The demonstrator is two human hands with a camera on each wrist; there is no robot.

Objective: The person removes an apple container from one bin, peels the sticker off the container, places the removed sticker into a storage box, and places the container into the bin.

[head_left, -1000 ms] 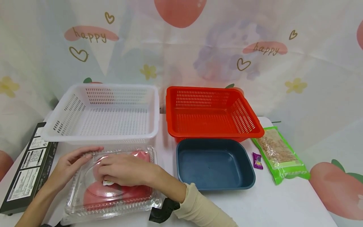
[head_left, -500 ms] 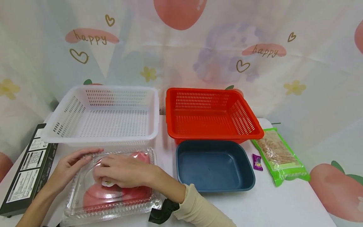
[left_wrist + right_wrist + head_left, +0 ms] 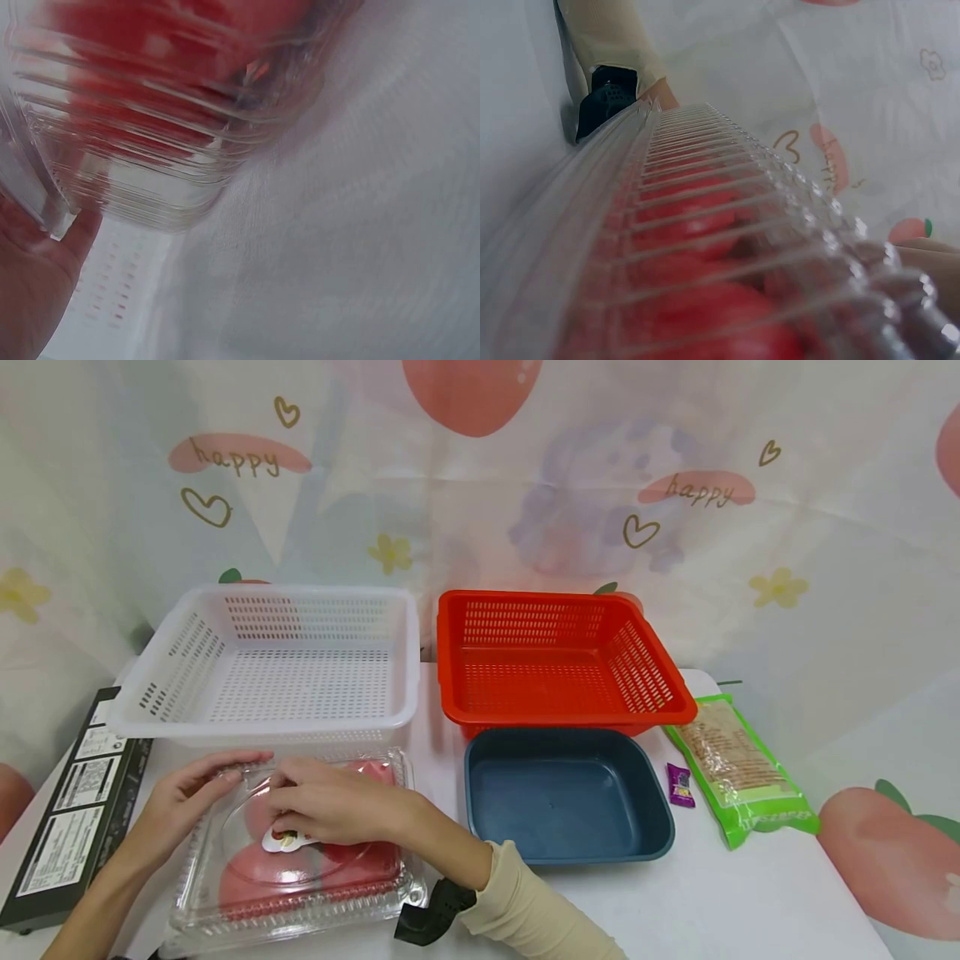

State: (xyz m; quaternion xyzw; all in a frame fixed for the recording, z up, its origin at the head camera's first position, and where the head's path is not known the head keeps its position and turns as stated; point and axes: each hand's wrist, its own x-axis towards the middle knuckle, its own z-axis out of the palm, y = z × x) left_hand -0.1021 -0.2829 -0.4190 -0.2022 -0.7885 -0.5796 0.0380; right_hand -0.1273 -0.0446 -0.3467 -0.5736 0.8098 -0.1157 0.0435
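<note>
A clear plastic clamshell container [image 3: 202, 877] with red and pink contents lies in front of the white basket in the head view. At its far left corner is my left hand [image 3: 183, 802], fingers along the far edge and thumb on the lid. My right hand [image 3: 330, 802] is over the lid, fingers bent down onto a small white sticker [image 3: 274, 843] with a coloured print; the fingertips are partly hidden. The left wrist view shows the container's ribbed side [image 3: 150, 142] beside the left hand [image 3: 45, 270]. Red contents [image 3: 697, 217] show through the ribbed wall in the right wrist view.
Behind stand a white basket [image 3: 408, 693] and a red basket [image 3: 450, 693]. A dark blue tub [image 3: 476, 810] is right of the container. Farther right lie a purple wrapped sweet [image 3: 680, 785] and a green-edged food packet [image 3: 738, 768]. A black labelled box [image 3: 75, 793] is at left.
My right hand has shifted slightly up, and more of the white sticker and its print shows below the fingers. The left hand and the container stay in place.
</note>
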